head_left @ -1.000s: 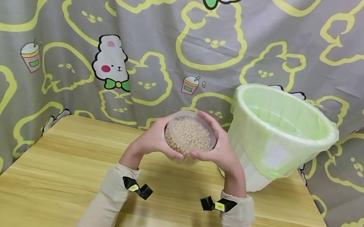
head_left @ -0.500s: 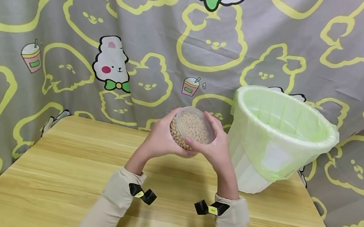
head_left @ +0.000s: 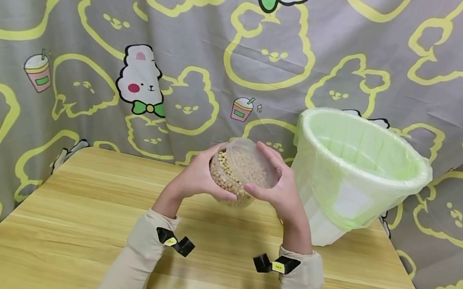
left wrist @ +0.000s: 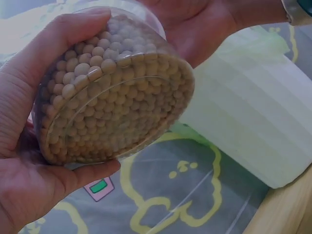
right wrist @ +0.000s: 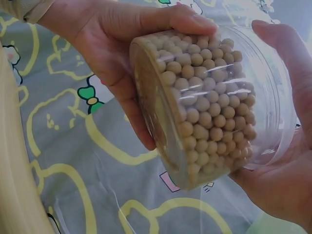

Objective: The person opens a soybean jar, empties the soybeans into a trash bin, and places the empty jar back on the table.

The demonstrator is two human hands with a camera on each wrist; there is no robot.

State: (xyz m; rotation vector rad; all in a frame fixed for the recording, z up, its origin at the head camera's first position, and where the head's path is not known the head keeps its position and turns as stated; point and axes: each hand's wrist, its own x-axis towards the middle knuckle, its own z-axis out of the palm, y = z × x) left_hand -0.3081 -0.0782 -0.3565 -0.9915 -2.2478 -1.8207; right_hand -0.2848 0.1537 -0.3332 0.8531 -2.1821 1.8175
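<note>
A clear round plastic jar (head_left: 230,178) filled with small beige balls (right wrist: 209,107) is held up above the table, its top tilted to the right. My left hand (head_left: 195,174) grips the jar's body, thumb on the near side and fingers around the far side. My right hand (head_left: 277,188) holds the translucent top end (right wrist: 275,97), which looks like a lid. Whether that end sits tight on the jar, I cannot tell. In the left wrist view the jar's flat base (left wrist: 117,114) faces the camera.
A white bin (head_left: 315,221) lined with a light green bag (head_left: 358,187) stands at the table's back right, close to my right hand. The wooden table (head_left: 83,221) lies beneath. Behind it hangs a grey patterned curtain (head_left: 202,46).
The jar's top was turned more upward a second ago and now tilts right. Half a second ago the hands were slightly closer together; they have since shifted a little apart.
</note>
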